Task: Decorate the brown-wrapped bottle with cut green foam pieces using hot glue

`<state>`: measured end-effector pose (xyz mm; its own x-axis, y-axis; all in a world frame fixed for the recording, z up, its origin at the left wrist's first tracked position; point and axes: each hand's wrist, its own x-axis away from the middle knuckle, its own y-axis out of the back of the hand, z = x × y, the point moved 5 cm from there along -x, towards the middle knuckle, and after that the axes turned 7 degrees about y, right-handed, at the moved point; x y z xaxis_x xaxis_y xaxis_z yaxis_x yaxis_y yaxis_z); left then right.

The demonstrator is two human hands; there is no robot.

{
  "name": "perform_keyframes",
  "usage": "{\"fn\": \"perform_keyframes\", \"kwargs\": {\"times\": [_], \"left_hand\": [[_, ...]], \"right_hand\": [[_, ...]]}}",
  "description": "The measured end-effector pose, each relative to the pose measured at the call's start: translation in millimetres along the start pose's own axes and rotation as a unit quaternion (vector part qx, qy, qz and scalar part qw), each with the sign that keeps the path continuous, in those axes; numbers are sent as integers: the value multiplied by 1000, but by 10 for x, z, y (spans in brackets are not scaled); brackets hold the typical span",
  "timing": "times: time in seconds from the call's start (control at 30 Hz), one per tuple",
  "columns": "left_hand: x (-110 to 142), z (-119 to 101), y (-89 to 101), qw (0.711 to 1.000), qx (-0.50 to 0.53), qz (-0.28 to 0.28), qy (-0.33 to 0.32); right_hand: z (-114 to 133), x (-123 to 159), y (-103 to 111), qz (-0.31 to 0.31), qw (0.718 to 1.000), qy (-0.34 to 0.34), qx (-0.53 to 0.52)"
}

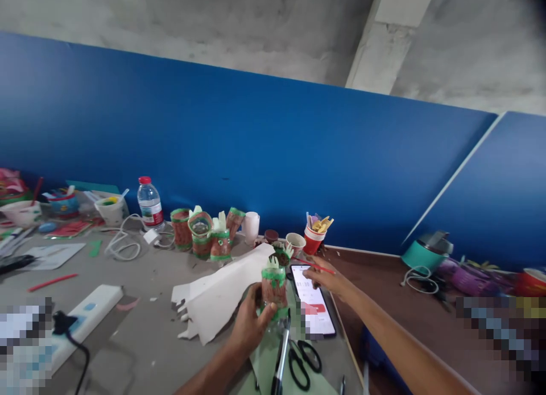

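My left hand [251, 321] is wrapped around a small jar [273, 287] painted brown with green bands, a pale cut-out piece standing up at its rim. Its lower end looks clear and unpainted. Over the upper part of a lit phone [313, 304] hovers my right hand [324, 276], fingers curled, with a thin red stick [313, 264] across them that it appears to hold. Black-handled scissors [303, 363] and a pen [281, 355] lie on green paper [264, 363] below the jar. Torn white paper [226, 292] spreads to the left.
Several similar brown-and-green jars [181, 230] stand by the blue partition [256, 144], near a water bottle [150, 204]. A white cup [295, 242] and a red cup of spatulas [314, 238] are behind the phone. A power strip [91, 315] lies left; a teal pot [426, 252] sits right.
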<state>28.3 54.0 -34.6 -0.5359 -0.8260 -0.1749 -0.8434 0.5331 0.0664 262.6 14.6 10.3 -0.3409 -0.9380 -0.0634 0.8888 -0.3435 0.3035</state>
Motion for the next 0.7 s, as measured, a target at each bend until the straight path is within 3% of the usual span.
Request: {"fn": "perform_keyframes", "kwargs": {"times": [0.27,0.7], "left_hand": [[-1,12,-14,1000,28,13,-3],[-13,19,-8,999,28,16,8]], "right_hand": [[-135,120,-47,35,999,-3,-26],[-278,204,-17,-10,999,-33,-5]]}}
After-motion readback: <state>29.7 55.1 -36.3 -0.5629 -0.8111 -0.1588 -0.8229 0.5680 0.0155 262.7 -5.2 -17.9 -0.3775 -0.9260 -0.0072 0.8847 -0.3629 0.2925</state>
